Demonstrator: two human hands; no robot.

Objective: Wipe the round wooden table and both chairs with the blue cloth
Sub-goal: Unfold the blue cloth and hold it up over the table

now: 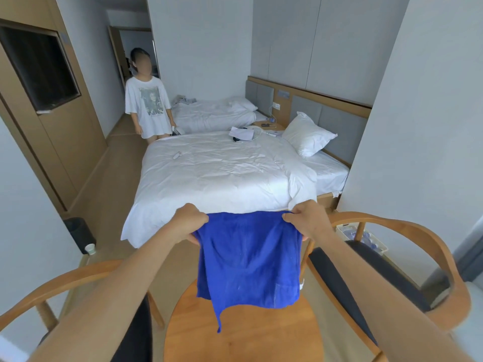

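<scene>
Both arms stretched forward, the left hand (192,220) and right hand (304,218) pinch the blue cloth (248,259) by its top corners, its free lower edge hanging below the fingers over the round wooden table (243,340) between the two chairs (407,231).

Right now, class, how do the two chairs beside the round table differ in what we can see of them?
The right chair shows its dark seat cushion and whole curved wooden backrest; the left chair shows mostly its curved rail, its seat largely hidden behind the person's left forearm. The right chair stands near a grey wall, the left chair near a paper cup. Both share bent-wood frames and flank the round wooden table.
</scene>
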